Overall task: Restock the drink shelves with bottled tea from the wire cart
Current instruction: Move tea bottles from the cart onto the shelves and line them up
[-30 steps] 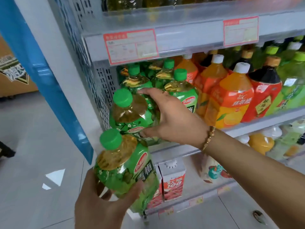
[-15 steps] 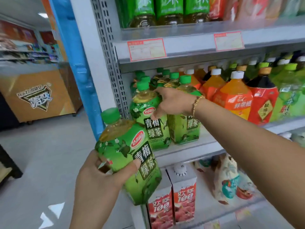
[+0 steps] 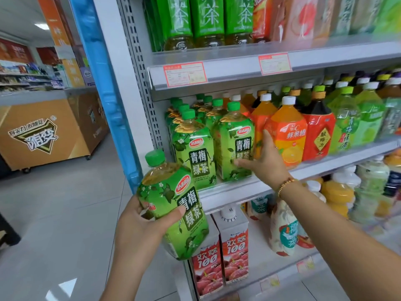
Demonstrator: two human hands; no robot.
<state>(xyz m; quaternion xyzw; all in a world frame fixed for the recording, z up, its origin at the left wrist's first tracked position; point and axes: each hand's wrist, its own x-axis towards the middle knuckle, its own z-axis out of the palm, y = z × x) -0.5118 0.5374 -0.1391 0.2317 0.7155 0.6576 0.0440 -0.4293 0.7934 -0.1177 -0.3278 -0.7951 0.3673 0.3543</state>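
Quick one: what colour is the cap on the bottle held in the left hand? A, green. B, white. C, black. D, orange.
A: the tea bottle gripped by the left hand is topped with a green cap.

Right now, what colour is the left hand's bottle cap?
Green; the cap of the held bottle shows best in head view.
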